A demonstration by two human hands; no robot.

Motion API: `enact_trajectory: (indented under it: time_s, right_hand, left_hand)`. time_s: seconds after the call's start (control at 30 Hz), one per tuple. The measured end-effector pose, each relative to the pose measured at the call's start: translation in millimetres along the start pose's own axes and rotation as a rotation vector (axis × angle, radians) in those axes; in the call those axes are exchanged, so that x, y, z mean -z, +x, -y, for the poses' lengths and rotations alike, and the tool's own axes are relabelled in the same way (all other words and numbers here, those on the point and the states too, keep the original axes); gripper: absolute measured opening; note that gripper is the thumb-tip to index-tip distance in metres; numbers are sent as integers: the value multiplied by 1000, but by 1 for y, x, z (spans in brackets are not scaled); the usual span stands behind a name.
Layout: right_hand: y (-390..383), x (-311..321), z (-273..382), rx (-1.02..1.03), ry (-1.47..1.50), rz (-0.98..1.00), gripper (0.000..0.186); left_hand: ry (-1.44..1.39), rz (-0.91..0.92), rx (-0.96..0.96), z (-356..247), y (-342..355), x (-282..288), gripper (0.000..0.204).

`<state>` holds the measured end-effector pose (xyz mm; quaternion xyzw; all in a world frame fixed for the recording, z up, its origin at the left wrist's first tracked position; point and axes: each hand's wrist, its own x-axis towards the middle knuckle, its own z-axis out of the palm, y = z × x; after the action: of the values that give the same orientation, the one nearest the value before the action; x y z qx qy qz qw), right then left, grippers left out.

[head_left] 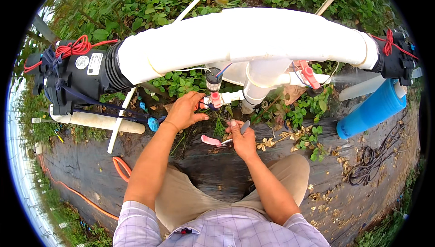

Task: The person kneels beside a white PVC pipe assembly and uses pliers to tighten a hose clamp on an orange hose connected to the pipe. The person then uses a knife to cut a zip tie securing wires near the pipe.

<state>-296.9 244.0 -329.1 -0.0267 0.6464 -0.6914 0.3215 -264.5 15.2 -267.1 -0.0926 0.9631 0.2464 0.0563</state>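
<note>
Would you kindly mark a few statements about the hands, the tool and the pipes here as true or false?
1. The right hand holds a pink-handled tool. True.
2. The left hand rests on the blue cylinder. False: it is at the small pink valve.
3. The large pipe overhead is white. True.
4. The orange hose lies to the person's right. False: it lies to the left.

Big white pipe (253, 36) arcs across 12 o'clock, black motor unit (74, 77) with red cord (77, 47) at 9-10. Blue cylinder (371, 111) at 3. Orange hose (121, 167) at 8. Black cable coil (369, 161) at 4, on dark ground sheet (86, 161).
</note>
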Motion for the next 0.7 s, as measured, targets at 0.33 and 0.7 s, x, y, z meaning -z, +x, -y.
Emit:
enact_trajectory:
  time_s: [0.33,0.7]
  right_hand:
    - [25,-10,-24,-69,202,-142,33]
    - [89,-23,-52,-36,115,-256,25]
  left_hand:
    - [-54,48,69,4,3,6,62]
    - [159,-57,53,0,8,-16,42]
